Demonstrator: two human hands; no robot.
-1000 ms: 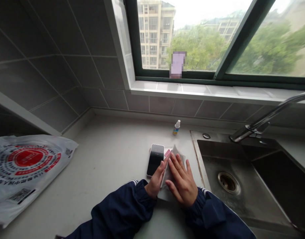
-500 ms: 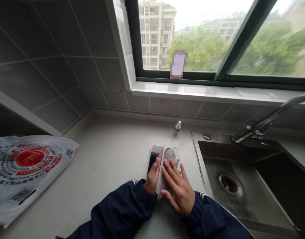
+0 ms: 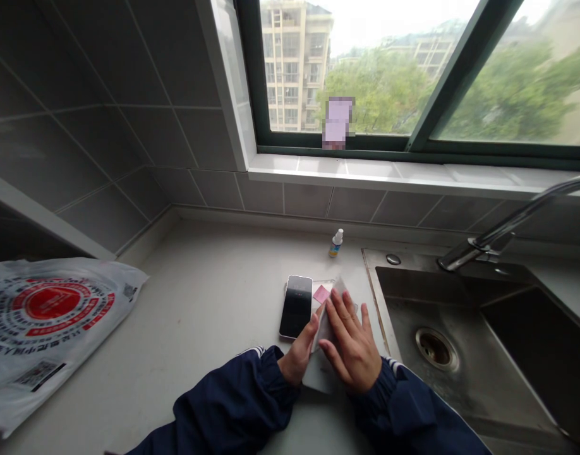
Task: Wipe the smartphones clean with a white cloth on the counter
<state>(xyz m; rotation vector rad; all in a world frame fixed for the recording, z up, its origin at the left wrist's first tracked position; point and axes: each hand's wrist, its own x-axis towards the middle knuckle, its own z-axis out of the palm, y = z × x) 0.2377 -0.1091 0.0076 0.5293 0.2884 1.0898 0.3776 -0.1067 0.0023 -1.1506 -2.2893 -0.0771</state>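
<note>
My left hand (image 3: 298,355) grips a pale, flat, phone-sized object (image 3: 320,374) by its left side, thumb along the edge. Over it lies a thin grey-white cloth (image 3: 324,328). The fingers of my right hand (image 3: 350,344) are stretched out flat on the cloth, covering much of it. Whether the flat object is a phone or a case I cannot tell. A dark-screened phone (image 3: 297,306) lies face up just left of the hands. Behind my fingers, a pink square (image 3: 321,294) shows on a clear-edged item, partly hidden.
A small white-capped spray bottle (image 3: 336,243) stands behind the hands. To the right are a steel sink (image 3: 413,309) and a faucet (image 3: 479,243). A printed white plastic bag (image 3: 57,316) lies at the left on the pale counter (image 3: 214,284). A window sill (image 3: 375,170) runs behind.
Both hands and the flat object have shifted slightly right and toward me, and the object is turned. More of the dark phone shows, and the pink square has come into sight.
</note>
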